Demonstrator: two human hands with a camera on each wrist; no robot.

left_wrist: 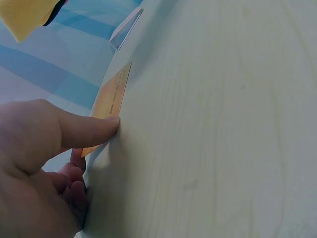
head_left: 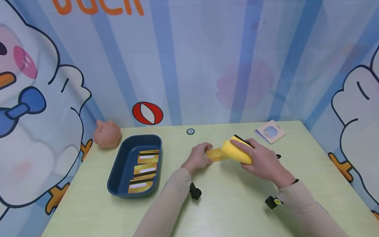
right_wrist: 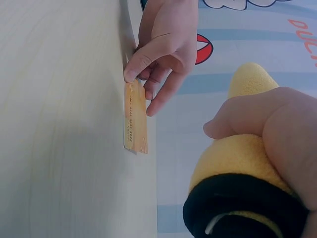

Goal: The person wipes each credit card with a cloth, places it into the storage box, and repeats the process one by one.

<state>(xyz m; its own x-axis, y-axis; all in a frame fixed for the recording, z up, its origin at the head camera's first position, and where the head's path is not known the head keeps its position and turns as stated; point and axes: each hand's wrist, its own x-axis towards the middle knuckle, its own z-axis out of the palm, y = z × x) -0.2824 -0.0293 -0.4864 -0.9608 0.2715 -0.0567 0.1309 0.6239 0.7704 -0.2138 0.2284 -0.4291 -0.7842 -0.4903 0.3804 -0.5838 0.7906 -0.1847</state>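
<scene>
My left hand [head_left: 197,158] pinches a gold bank card [head_left: 215,155] by its near end, just over the table. In the right wrist view, raised digits run along the card [right_wrist: 134,116]; a second edge shows at its far end, and I cannot tell whether two cards overlap. My right hand [head_left: 265,161] grips a soft yellow plush thing [head_left: 240,153] with a black band, held above the table. In the head view it covers the card's right end. The left wrist view shows the thumb [left_wrist: 94,131] lying over the card, with a corner of the yellow plush [left_wrist: 25,17] above.
A dark blue tray [head_left: 116,177] on the left holds several gold cards [head_left: 145,170]. Behind it sits a pink piggy bank [head_left: 107,135]. A round chip [head_left: 190,131] lies at the table's back edge, and a pale booklet [head_left: 270,131] lies at the back right.
</scene>
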